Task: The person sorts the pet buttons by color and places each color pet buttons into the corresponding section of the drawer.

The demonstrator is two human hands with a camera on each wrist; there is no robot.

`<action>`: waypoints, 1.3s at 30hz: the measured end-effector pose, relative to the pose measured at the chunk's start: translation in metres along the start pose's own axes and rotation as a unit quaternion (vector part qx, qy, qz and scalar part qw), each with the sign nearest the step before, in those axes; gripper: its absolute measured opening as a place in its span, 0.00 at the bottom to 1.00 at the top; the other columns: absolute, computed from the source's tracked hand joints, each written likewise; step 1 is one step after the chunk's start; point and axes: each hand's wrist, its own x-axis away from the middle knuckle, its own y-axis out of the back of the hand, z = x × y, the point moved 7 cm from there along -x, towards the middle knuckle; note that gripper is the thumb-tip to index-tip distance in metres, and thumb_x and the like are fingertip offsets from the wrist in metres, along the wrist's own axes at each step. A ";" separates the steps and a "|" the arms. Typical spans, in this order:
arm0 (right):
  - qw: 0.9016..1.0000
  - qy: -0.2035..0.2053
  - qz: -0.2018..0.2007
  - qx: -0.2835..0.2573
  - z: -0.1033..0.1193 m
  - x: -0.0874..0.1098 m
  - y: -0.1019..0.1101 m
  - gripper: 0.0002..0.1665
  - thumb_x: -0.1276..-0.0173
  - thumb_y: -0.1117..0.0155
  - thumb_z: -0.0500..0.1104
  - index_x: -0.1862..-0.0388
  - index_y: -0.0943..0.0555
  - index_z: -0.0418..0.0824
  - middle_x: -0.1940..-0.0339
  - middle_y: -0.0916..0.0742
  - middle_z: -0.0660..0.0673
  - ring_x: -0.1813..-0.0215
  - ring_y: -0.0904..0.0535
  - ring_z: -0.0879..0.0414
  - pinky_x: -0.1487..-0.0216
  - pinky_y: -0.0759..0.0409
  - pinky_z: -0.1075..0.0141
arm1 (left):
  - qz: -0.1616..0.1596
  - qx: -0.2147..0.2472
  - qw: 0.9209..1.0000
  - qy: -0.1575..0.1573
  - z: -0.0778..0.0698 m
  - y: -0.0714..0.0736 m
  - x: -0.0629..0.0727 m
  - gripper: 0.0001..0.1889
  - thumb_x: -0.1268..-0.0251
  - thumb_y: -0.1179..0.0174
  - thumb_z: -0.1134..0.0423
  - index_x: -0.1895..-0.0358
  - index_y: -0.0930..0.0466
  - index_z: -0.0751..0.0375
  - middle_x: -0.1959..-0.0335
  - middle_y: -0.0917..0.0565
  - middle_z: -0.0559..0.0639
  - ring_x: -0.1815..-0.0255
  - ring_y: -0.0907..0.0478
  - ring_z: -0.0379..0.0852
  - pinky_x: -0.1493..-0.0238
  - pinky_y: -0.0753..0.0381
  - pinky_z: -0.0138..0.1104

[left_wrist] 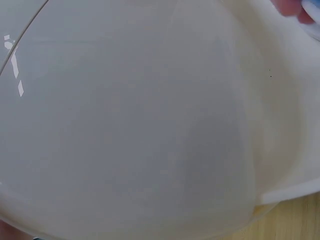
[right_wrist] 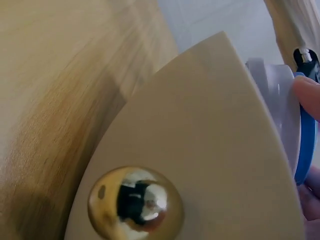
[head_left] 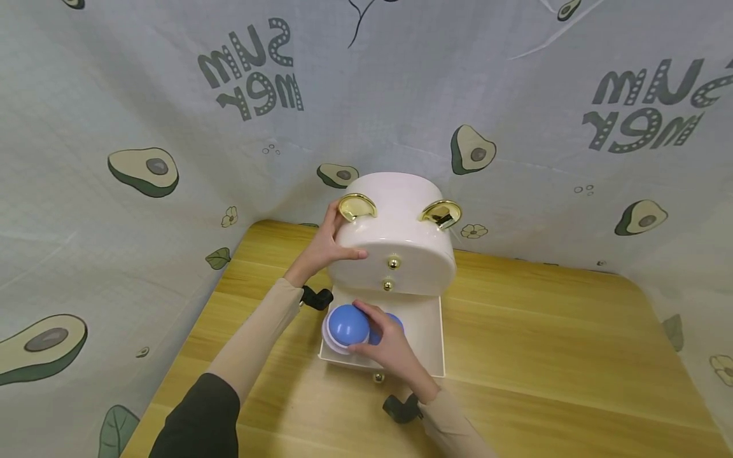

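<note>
A white rounded box with gold ears (head_left: 395,216) stands on the table, its bottom drawer (head_left: 426,337) pulled out toward me. My left hand (head_left: 328,245) rests against the box's left side, thumb straight along the front edge and fingertips hidden behind. In the left wrist view the glossy white box (left_wrist: 125,115) fills most of the picture. My right hand (head_left: 392,343) grips a round jar with a blue domed top (head_left: 348,326) and pale lilac base, over the drawer's front left corner. Beside it, a second blue round top (head_left: 395,323) shows partly behind that hand.
A gold knob (head_left: 378,378) sticks out from the drawer front; two more gold knobs are on the box's face. The wooden table (head_left: 544,356) extends to the right. A white cloth printed with avocados (head_left: 401,83) hangs behind and at the sides.
</note>
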 end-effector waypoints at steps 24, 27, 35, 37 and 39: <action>0.999 0.047 -0.012 0.013 0.011 0.009 0.024 0.38 0.43 0.29 0.33 0.33 0.31 0.33 0.35 0.26 0.37 0.33 0.33 0.42 0.34 0.38 0.59 | -0.003 0.014 1.000 0.006 0.000 0.001 0.000 0.52 0.56 0.30 0.79 0.28 0.55 0.61 0.28 0.41 0.58 0.31 0.43 0.49 0.34 0.43 0.46; 0.998 0.055 -0.024 -0.011 0.014 0.012 0.034 0.37 0.43 0.30 0.29 0.34 0.32 0.30 0.36 0.25 0.34 0.33 0.33 0.41 0.35 0.38 0.65 | -0.002 0.013 1.000 0.005 0.000 0.001 0.000 0.52 0.56 0.31 0.79 0.28 0.55 0.61 0.28 0.41 0.58 0.31 0.43 0.50 0.35 0.42 0.47; 0.996 0.055 -0.041 -0.053 0.030 0.024 0.058 0.36 0.40 0.35 0.26 0.33 0.34 0.29 0.36 0.26 0.32 0.34 0.31 0.48 0.36 0.36 0.68 | 0.000 0.022 1.000 0.013 0.004 0.001 0.000 0.52 0.56 0.31 0.79 0.28 0.55 0.59 0.28 0.40 0.56 0.32 0.42 0.48 0.35 0.41 0.47; 0.995 0.071 -0.044 -0.059 0.037 0.029 0.063 0.35 0.40 0.36 0.25 0.33 0.34 0.28 0.37 0.26 0.31 0.35 0.30 0.50 0.36 0.35 0.67 | -0.001 0.023 1.000 0.011 0.011 0.002 -0.002 0.53 0.57 0.30 0.79 0.28 0.54 0.57 0.28 0.40 0.55 0.31 0.42 0.47 0.35 0.42 0.47; 0.993 0.083 -0.045 -0.066 0.044 0.034 0.068 0.35 0.40 0.38 0.23 0.33 0.35 0.28 0.38 0.25 0.31 0.36 0.29 0.51 0.36 0.35 0.66 | -0.003 0.023 1.000 0.010 0.018 0.004 -0.004 0.53 0.57 0.29 0.79 0.28 0.54 0.55 0.28 0.40 0.53 0.31 0.43 0.46 0.35 0.42 0.46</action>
